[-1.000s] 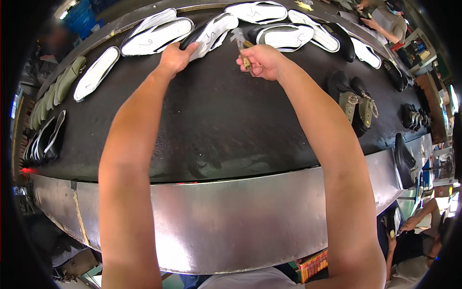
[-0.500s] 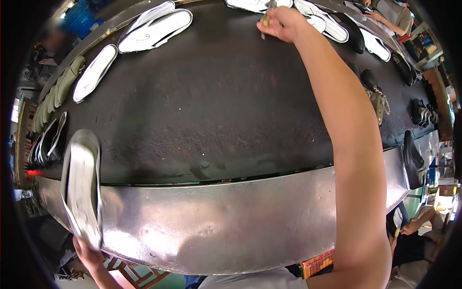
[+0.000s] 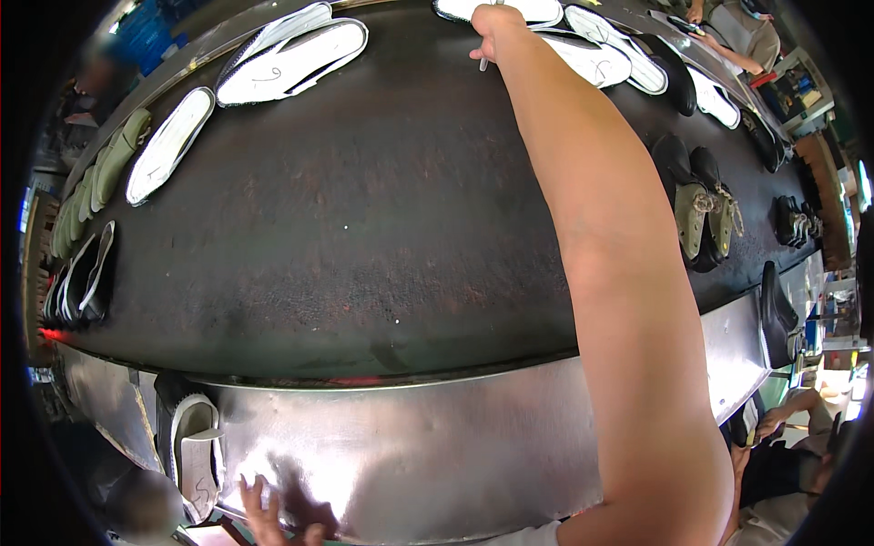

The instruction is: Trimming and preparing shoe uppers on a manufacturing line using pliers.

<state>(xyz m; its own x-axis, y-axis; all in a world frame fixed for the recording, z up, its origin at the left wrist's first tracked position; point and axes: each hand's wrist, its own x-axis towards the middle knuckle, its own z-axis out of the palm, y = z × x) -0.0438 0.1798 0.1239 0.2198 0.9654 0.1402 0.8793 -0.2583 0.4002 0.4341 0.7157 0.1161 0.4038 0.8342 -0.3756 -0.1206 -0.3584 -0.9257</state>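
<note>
My right arm stretches over the dark belt to its far side. There my right hand point(image 3: 503, 29) is closed around a thin silvery rod-like tool point(image 3: 484, 64), its exact kind unclear. The hand is at a white-lined shoe point(image 3: 537, 13) and partly covers it. Low at the left, my left hand point(image 3: 264, 517) is empty, fingers spread, over the shiny metal ledge point(image 3: 437, 455). Just left of that hand a backless white-lined shoe point(image 3: 198, 455) rests on the ledge, a dark mark on its insole. A dark shoe point(image 3: 168, 396) shows partly behind it.
White-lined shoes point(image 3: 291, 64) line the belt's point(image 3: 346, 182) far edge. Olive shoes point(image 3: 114, 168) and dark ones point(image 3: 89, 278) stand at left. Black shoes with olive straps point(image 3: 694, 214) lie right of my arm. Other people are at the right; a blurred head point(image 3: 146, 505) is lower left.
My left hand has let go of the white-lined shoe, which now lies lower on the ledge, and has moved right. My right hand has shifted slightly left and farther away.
</note>
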